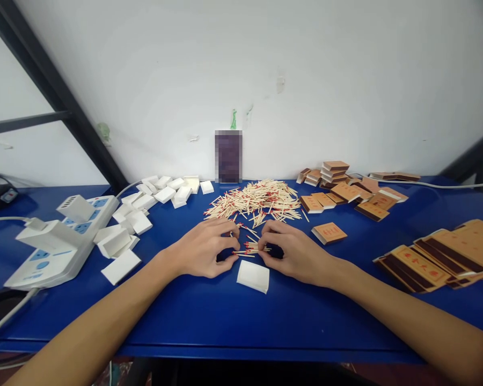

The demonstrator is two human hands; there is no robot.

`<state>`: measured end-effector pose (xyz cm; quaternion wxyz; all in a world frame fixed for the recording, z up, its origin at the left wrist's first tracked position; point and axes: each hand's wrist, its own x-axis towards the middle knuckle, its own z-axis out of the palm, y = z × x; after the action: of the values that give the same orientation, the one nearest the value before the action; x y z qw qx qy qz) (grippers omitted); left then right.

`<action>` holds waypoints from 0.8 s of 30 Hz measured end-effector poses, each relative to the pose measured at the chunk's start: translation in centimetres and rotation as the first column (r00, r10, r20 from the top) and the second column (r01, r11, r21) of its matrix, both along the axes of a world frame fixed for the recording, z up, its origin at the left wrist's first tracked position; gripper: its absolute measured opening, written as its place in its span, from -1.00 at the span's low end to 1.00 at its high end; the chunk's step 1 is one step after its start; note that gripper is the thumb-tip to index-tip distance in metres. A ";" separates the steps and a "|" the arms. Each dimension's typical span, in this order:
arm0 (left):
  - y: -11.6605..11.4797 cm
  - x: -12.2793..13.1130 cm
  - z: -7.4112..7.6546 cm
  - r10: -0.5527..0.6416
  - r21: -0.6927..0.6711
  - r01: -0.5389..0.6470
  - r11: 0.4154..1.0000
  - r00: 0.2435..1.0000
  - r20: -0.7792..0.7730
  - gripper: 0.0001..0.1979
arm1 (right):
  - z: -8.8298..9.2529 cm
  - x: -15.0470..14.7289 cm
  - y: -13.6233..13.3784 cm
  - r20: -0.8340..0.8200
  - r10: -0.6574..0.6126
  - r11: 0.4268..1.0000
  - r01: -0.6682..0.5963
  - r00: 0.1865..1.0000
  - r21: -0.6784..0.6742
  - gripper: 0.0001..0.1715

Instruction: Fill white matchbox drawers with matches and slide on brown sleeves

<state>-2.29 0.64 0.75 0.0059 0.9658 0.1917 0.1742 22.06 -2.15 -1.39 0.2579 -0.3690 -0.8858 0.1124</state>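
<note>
A small bunch of red-tipped matches (250, 247) lies on the blue table between my hands. My left hand (211, 246) is at the left of the bunch, thumb and forefinger curled with a gap between them, holding nothing that shows. At the right end, my right hand (284, 249) has its thumb and fingers closed on some matches. Just in front of the bunch lies a white inner tray (253, 276); its inside cannot be made out. Behind both hands spreads a large pile of matches (261, 198).
White trays (145, 201) lie scattered at the left beside a power strip (70, 236) with plugs and cables. Matchbox sleeves (329, 233) stand and lie at the right, with flattened ones (422, 268) nearer the edge. A blurred dark object (228, 156) stands against the wall.
</note>
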 end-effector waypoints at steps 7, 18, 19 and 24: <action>-0.1 0.4 -0.4 0.001 -0.052 0.001 0.999 1.000 0.028 -0.85 | -0.1 -0.2 0.1 0.022 -0.022 0.999 0.023 1.000 -0.048 -0.90; 0.1 0.9 -1.0 0.053 -0.075 -0.049 0.996 0.998 0.046 -0.81 | 0.2 -0.5 -0.3 0.095 -0.067 0.998 0.068 0.993 -0.010 -0.81; 0.1 1.0 -1.0 0.054 -0.078 -0.051 0.996 0.997 0.046 -0.81 | 0.2 -0.5 -0.3 0.088 -0.073 0.997 0.074 0.993 -0.006 -0.82; 0.0 1.1 -1.0 0.086 -0.096 -0.081 0.992 0.995 0.046 -0.81 | -0.1 -0.5 -0.4 0.066 -0.070 0.997 0.073 0.995 -0.031 -0.85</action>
<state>-1.17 0.67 -0.22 0.0486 0.9510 0.2398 0.1891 21.59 -2.50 -1.45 0.2269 -0.4081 -0.8779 0.1059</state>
